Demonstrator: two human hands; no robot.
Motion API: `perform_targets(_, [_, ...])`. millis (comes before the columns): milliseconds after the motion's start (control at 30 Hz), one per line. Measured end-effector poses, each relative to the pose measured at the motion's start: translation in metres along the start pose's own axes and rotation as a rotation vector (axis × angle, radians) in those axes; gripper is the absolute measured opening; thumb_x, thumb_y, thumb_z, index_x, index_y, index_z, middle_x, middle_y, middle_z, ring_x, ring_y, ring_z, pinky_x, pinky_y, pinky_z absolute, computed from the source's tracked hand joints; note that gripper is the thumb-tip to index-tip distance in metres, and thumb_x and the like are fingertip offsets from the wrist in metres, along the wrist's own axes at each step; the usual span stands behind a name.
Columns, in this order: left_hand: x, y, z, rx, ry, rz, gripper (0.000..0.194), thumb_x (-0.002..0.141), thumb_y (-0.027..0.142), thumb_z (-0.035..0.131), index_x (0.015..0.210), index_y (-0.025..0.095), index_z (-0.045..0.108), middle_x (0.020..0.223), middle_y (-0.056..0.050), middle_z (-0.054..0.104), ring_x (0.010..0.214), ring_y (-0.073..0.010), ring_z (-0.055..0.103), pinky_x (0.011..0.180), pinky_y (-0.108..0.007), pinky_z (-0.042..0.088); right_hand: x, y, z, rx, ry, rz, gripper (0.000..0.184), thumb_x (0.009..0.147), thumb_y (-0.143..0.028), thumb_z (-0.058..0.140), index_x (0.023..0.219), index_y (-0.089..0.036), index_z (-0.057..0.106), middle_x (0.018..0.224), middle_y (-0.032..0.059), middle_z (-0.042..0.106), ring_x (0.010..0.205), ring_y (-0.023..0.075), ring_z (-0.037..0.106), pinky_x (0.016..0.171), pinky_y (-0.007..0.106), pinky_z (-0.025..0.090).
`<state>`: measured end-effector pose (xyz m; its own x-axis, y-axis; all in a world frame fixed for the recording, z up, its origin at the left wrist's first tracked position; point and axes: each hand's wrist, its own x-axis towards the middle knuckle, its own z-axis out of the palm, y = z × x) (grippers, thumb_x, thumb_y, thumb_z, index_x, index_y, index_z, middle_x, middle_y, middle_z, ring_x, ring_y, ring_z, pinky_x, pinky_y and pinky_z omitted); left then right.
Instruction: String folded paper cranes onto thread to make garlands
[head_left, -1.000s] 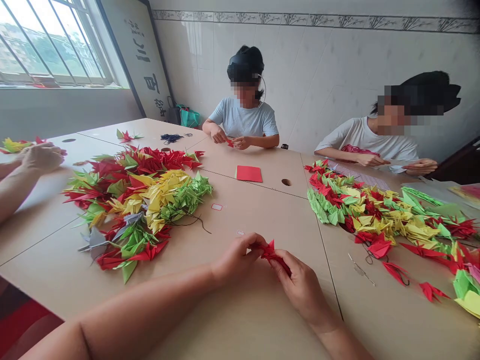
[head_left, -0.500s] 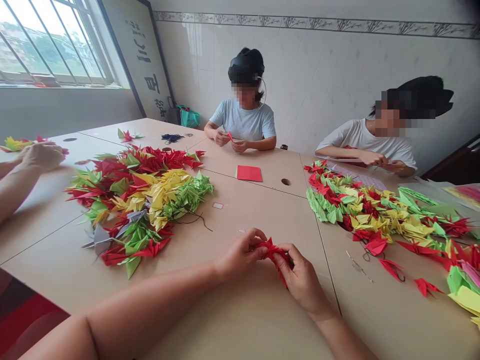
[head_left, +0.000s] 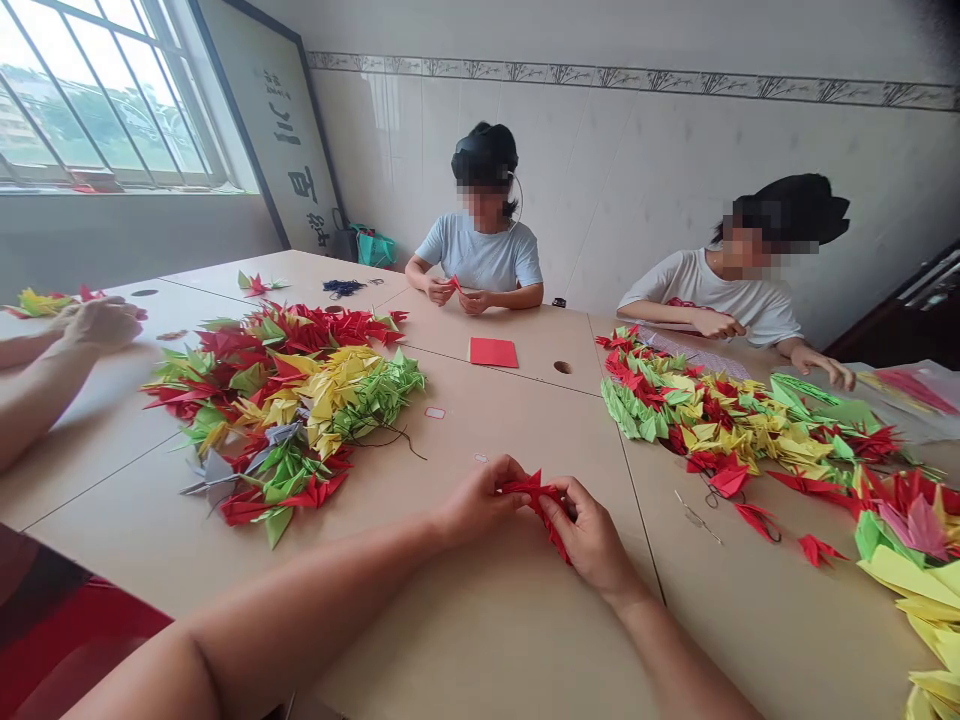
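Observation:
A red folded paper crane (head_left: 537, 503) is held between my hands above the table, its tail or wing hanging down. My left hand (head_left: 480, 498) pinches one side of it with the fingers and thumb. My right hand (head_left: 589, 532) grips the other side, and the fingers hide part of the paper. To the left of my hands lies a large heap of red, yellow, green and grey paper cranes (head_left: 285, 420). A second heap of cranes (head_left: 720, 430) spreads to the right.
A thin metal needle (head_left: 697, 518) lies near the right heap, and a red paper square (head_left: 493, 352) lies ahead. Seated co-workers (head_left: 480, 250) (head_left: 705, 300) fold at the far side, and another person's hand (head_left: 97, 325) rests at left. The table (head_left: 480, 640) has joined sections.
My view has tilted upward a little. My hands stay on the red crane with little shift. The co-worker at right has stretched one hand out toward the table's right side.

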<state>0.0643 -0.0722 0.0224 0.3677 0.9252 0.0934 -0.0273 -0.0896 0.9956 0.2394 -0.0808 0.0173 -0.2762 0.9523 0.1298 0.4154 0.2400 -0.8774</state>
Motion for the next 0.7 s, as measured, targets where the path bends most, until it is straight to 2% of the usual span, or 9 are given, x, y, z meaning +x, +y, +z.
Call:
perform_targets(100, [-0.0015, -0.0003, -0.0019, -0.033, -0.024, -0.044, 0.029, 0.073, 0.038, 0.064, 0.078, 0.016, 0.046, 0.082, -0.004, 0.062, 0.079, -0.0158, 0.059, 0.073, -0.032, 0.046, -0.0015, -0.0014, 0.0009, -0.053, -0.016, -0.047, 0.025, 0.087, -0.044, 0.045, 0.089, -0.021, 0.056, 0.063, -0.0015, 0.058, 0.053, 0.0130, 0.050, 0.050, 0.023, 0.041])
perform_targets(233, [-0.0052, 0.0026, -0.0026, -0.185, -0.086, -0.166, 0.033, 0.072, 0.037, 0.066, 0.085, 0.017, 0.044, 0.077, 0.000, 0.063, 0.074, -0.0133, 0.060, 0.073, -0.033, 0.047, -0.0023, -0.0010, 0.0021, -0.112, 0.005, -0.110, 0.023, 0.086, -0.041, 0.047, 0.089, -0.021, 0.057, 0.070, -0.0005, 0.062, 0.059, 0.0137, 0.054, 0.055, 0.023, 0.042])
perform_targets(333, [-0.0074, 0.0052, -0.0030, -0.308, -0.106, -0.260, 0.044, 0.070, 0.032, 0.069, 0.105, 0.020, 0.045, 0.082, 0.001, 0.063, 0.081, -0.0146, 0.061, 0.081, -0.038, 0.047, -0.0023, -0.0003, 0.0038, -0.081, 0.007, -0.109, 0.022, 0.086, -0.039, 0.047, 0.090, -0.021, 0.057, 0.073, 0.0002, 0.063, 0.061, 0.0140, 0.055, 0.057, 0.024, 0.043])
perform_targets(433, [-0.0080, 0.0048, -0.0039, -0.373, -0.074, -0.283, 0.061, 0.068, 0.024, 0.072, 0.123, 0.022, 0.044, 0.083, 0.000, 0.064, 0.085, -0.0148, 0.061, 0.089, -0.039, 0.044, -0.0020, 0.0002, 0.0064, -0.039, 0.019, -0.102, 0.021, 0.085, -0.038, 0.048, 0.089, -0.020, 0.057, 0.076, 0.0009, 0.064, 0.063, 0.0139, 0.056, 0.058, 0.024, 0.044])
perform_targets(533, [-0.0076, 0.0018, -0.0042, -0.433, -0.051, -0.277, 0.054, 0.068, 0.020, 0.072, 0.119, 0.019, 0.052, 0.092, -0.004, 0.065, 0.090, -0.0155, 0.060, 0.093, -0.038, 0.040, -0.0008, 0.0021, 0.0085, -0.016, 0.032, -0.099, 0.020, 0.083, -0.038, 0.050, 0.089, -0.020, 0.057, 0.078, 0.0013, 0.064, 0.066, 0.0144, 0.057, 0.060, 0.025, 0.046])
perform_targets(700, [-0.0066, 0.0002, -0.0018, -0.623, -0.048, -0.309, 0.035, 0.079, 0.024, 0.062, 0.112, 0.014, 0.059, 0.106, -0.011, 0.063, 0.096, -0.0165, 0.059, 0.096, -0.036, 0.039, 0.0033, 0.0068, 0.0084, 0.119, -0.014, -0.082, 0.022, 0.082, -0.039, 0.052, 0.090, -0.019, 0.055, 0.082, 0.0029, 0.064, 0.073, 0.0157, 0.060, 0.067, 0.028, 0.048])
